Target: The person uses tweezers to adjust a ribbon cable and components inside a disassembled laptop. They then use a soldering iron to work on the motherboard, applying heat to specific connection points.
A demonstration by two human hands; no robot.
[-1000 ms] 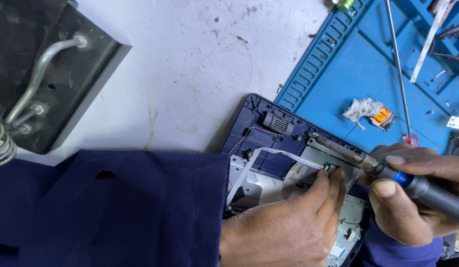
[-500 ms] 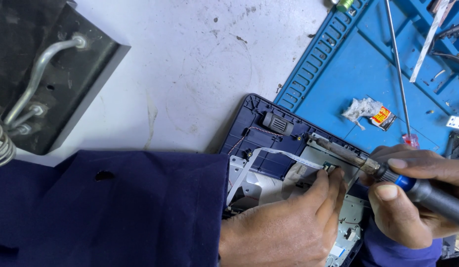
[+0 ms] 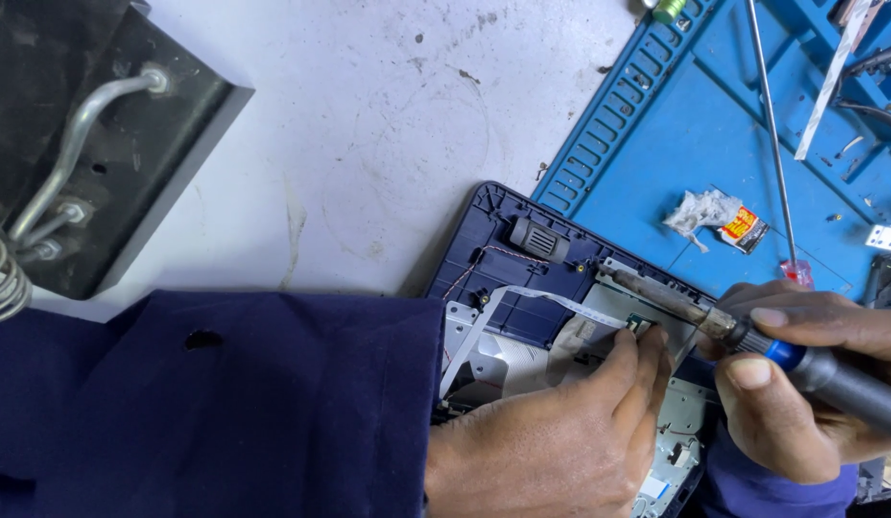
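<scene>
An opened dark blue device casing (image 3: 503, 230) lies on the white bench, its inner boards and a white flat ribbon cable (image 3: 522, 293) exposed. My left hand (image 3: 560, 432) rests flat on the boards, fingertips pressing beside a small connector (image 3: 639, 324). My right hand (image 3: 800, 384) grips a soldering iron (image 3: 714, 321) with a dark handle and blue collar. Its burnt metal tip reaches left over the casing, close above my left fingertips. My dark blue sleeve (image 3: 205, 403) covers the lower left.
A blue repair mat (image 3: 695, 125) with ridged edge lies at the upper right, holding a thin screwdriver (image 3: 772, 144), a crumpled white wad (image 3: 700, 211) and small parts. A black metal stand (image 3: 90, 144) with a steel coil holder sits at the upper left.
The soldering iron and my right hand have shifted very slightly; my left hand stays pressed on the boards. Otherwise nothing has visibly changed.
</scene>
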